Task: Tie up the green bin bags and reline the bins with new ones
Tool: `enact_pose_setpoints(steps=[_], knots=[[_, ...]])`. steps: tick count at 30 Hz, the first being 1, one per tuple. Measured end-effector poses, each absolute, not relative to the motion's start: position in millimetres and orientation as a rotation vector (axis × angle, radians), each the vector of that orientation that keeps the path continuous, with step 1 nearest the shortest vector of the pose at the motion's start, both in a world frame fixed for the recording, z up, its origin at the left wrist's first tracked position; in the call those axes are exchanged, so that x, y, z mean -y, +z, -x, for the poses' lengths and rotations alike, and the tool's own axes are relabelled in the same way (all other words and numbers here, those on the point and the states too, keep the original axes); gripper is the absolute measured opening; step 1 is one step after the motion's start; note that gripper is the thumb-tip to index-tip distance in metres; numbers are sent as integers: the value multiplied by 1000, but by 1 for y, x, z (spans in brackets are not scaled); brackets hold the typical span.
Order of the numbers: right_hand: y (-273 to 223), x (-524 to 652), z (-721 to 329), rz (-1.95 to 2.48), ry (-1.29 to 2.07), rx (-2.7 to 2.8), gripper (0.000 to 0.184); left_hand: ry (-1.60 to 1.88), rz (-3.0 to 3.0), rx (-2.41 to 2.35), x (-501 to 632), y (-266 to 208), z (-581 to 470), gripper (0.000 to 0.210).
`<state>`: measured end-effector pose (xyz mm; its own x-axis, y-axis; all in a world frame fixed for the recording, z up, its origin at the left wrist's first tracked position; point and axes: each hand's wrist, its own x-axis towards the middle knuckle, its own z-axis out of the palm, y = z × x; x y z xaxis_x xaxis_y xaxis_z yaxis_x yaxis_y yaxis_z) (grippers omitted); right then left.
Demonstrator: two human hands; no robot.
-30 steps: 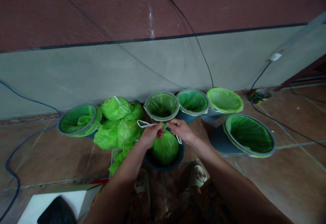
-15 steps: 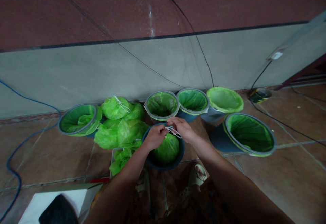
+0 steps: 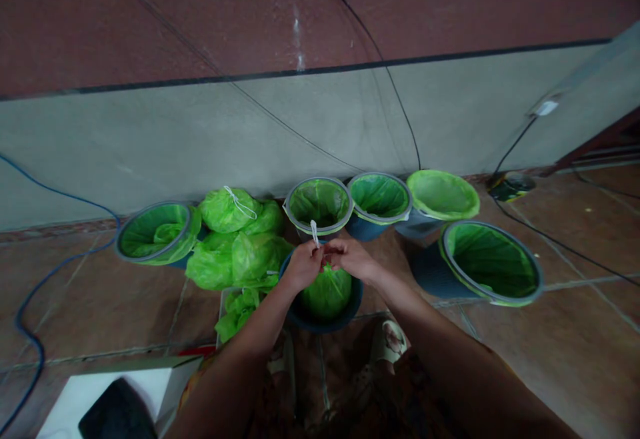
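A full green trash bag (image 3: 327, 294) sits inside a dark blue bin (image 3: 354, 306) in front of my feet. Above it, my left hand (image 3: 305, 266) is closed on the bag's white drawstring (image 3: 314, 231), whose loop sticks up over the fingers. My right hand (image 3: 349, 258) meets it from the other side, fingers pinched at the gathered neck of the bag. The fingertips of both hands touch, so the exact hold on the string is partly hidden.
Tied green bags (image 3: 233, 211) are heaped left of the bin. Lined bins stand along the wall, including a grey-rimmed bin (image 3: 320, 206), a leftmost bin (image 3: 150, 232) and a tilted bin (image 3: 480, 262). A white box (image 3: 115, 392) and a blue cable (image 3: 30, 332) lie at left.
The white drawstring loop, earlier stretched between both hands toward the right, now stands up above my left hand. My right hand has moved lower and closed in against the left.
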<state>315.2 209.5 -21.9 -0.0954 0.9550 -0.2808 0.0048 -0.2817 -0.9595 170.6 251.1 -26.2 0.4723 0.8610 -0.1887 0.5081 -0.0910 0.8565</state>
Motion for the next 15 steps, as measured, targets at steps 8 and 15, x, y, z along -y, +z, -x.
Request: enact_pose_setpoints(steps=[8,15], knots=[[-32,-212,-313,1413,1352,1248,30,472,-1939,-1303,-251,-21,-170,28],[-28,-206,-302,1595,863,1488,38,573,-1771,-1395,-250,-22,-171,31]])
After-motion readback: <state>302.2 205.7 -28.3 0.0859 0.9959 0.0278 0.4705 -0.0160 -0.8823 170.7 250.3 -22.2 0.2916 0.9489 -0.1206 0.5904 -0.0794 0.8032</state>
